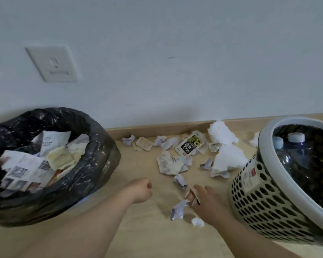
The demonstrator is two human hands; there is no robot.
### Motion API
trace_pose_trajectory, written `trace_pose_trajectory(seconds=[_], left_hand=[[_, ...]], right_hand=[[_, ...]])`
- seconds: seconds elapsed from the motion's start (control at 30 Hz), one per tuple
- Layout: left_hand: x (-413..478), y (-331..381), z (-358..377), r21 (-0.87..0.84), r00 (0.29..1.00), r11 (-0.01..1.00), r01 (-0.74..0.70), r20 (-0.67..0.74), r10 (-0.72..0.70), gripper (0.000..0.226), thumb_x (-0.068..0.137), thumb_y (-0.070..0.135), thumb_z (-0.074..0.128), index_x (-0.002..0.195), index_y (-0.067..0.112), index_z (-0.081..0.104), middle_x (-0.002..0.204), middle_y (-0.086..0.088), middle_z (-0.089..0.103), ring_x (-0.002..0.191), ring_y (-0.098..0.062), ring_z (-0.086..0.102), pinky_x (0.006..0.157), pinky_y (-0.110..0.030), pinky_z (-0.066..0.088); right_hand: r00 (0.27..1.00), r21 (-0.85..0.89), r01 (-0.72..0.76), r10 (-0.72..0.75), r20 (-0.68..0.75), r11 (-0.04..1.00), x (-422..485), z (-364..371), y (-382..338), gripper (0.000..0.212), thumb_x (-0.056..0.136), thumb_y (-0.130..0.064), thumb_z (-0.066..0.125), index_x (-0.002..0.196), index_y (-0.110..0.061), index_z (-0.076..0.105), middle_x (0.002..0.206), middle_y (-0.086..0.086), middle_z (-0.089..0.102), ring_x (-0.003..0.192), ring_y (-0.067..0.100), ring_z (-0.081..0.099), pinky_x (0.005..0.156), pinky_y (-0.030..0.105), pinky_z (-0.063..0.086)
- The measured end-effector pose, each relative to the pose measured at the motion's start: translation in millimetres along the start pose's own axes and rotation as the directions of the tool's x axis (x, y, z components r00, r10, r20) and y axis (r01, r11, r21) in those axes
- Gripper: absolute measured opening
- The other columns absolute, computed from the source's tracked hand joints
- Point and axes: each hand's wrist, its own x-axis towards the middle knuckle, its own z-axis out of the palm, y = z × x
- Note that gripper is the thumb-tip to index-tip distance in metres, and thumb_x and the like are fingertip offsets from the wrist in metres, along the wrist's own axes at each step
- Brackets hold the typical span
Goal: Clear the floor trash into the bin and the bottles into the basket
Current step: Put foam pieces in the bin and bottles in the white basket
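The bin (93,161), lined with a black bag, stands at the left and holds crumpled papers and wrappers. At the right a perforated white basket (254,200) holds clear bottles with pale caps (296,138). Scraps of paper, a black-and-white packet (191,147) and white foam chunks (226,159) litter the floor between them. My right hand (207,200) grips a small orange-brown wrapper (191,196) low over the floor, beside a crumpled paper (178,211). My left hand (141,190) hovers near the bin, fingers curled, with nothing seen in it.
A white wall with a socket plate (53,63) rises behind, with a wooden skirting board (157,128) along its foot. The floor is light wood. A tiny white scrap (197,221) lies under my right wrist.
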Motion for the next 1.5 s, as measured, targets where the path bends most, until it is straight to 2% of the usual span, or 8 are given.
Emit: trace_pose_trajectory(seconds=[0.23,0.4,0.57,0.77,0.93,1.07,1.27,1.5], left_hand=[[14.7,-21.3,16.8,-0.053,0.998,0.997,0.064,0.012,-0.064,0.038,0.091,0.023,0.052,0.128,0.017,0.050,0.132,-0.007,0.053,0.118,-0.023,0.052,0.090,-0.022,0.042],[24.1,-12.3,29.4,-0.279,0.998,0.958,0.061,0.036,-0.053,0.043,0.091,0.028,0.055,0.131,0.016,0.045,0.127,-0.007,0.053,0.100,-0.019,0.054,0.078,-0.019,0.039],[36.3,-3.2,36.1,-0.574,0.996,0.814,0.087,0.048,-0.072,0.049,0.092,0.030,0.056,0.135,0.019,0.037,0.113,-0.005,0.050,0.092,-0.021,0.054,0.062,-0.024,0.042],[44.0,-5.7,36.2,-0.750,0.990,0.658,0.061,-0.039,-0.136,0.017,0.089,0.012,0.059,0.105,0.018,0.057,0.081,-0.004,0.059,0.068,-0.017,0.056,0.058,-0.024,0.043],[51.0,-18.1,38.7,-0.676,0.966,0.730,0.100,-0.108,-0.233,0.010,0.092,0.010,0.049,0.091,0.017,0.056,0.088,-0.005,0.059,0.078,-0.021,0.053,0.058,-0.024,0.038],[60.6,-28.6,42.8,-0.719,0.950,0.674,0.170,-0.061,-0.305,0.019,0.094,0.009,0.040,0.081,0.015,0.052,0.079,-0.006,0.056,0.073,-0.023,0.051,0.063,-0.026,0.037],[67.0,-34.1,36.1,-0.775,0.965,0.619,0.129,-0.045,-0.258,0.033,0.090,-0.002,0.038,0.064,0.013,0.052,0.062,-0.007,0.051,0.056,-0.021,0.047,0.057,-0.025,0.033],[64.2,-37.6,35.8,-0.829,0.961,0.545,0.126,-0.035,-0.276,0.021,0.093,0.001,0.040,0.080,0.013,0.051,0.079,-0.008,0.055,0.068,-0.021,0.051,0.057,-0.025,0.037]], right_hand=[[0.993,-0.024,0.006,-0.003,0.117,1.000,18.7,22.7,-20.7,0.068,0.088,-0.023,0.056,0.145,-0.033,0.021,0.130,0.006,0.037,0.111,0.026,0.051,0.090,0.028,0.043],[0.998,0.268,-0.004,-0.014,0.065,0.963,28.4,32.9,-45.6,0.050,0.087,-0.012,0.050,0.134,-0.025,0.039,0.118,0.007,0.049,0.099,0.027,0.058,0.077,0.027,0.045],[0.993,0.758,-0.112,0.090,0.071,0.643,31.5,28.9,-64.4,0.021,0.088,-0.003,0.048,0.100,-0.018,0.055,0.094,0.006,0.065,0.066,0.015,0.059,0.058,0.024,0.051],[0.971,0.911,-0.221,-0.007,0.238,0.349,36.0,22.1,-80.2,0.032,0.085,0.005,0.041,0.085,-0.017,0.063,0.077,0.009,0.066,0.067,0.023,0.062,0.065,0.030,0.054],[0.988,0.692,-0.085,0.150,-0.035,0.717,47.7,17.4,-66.0,0.028,0.087,-0.007,0.047,0.109,-0.019,0.061,0.099,0.001,0.061,0.085,0.016,0.055,0.066,0.022,0.042],[0.940,0.352,0.102,0.026,-0.340,0.931,65.5,-7.3,-63.0,0.043,0.089,-0.009,0.046,0.130,-0.022,0.051,0.138,0.004,0.044,0.124,0.023,0.038,0.096,0.033,0.037],[0.980,0.081,0.182,-0.188,0.065,0.980,82.8,0.7,-82.2,0.057,0.096,-0.029,0.037,0.147,-0.039,0.013,0.159,0.003,-0.002,0.145,0.029,0.004,0.114,0.046,0.014],[0.973,-0.078,0.231,-0.229,0.033,0.970,70.9,18.8,-72.9,0.049,0.095,-0.034,0.038,0.143,-0.030,0.028,0.150,0.000,0.024,0.139,0.023,0.021,0.107,0.042,0.027]])
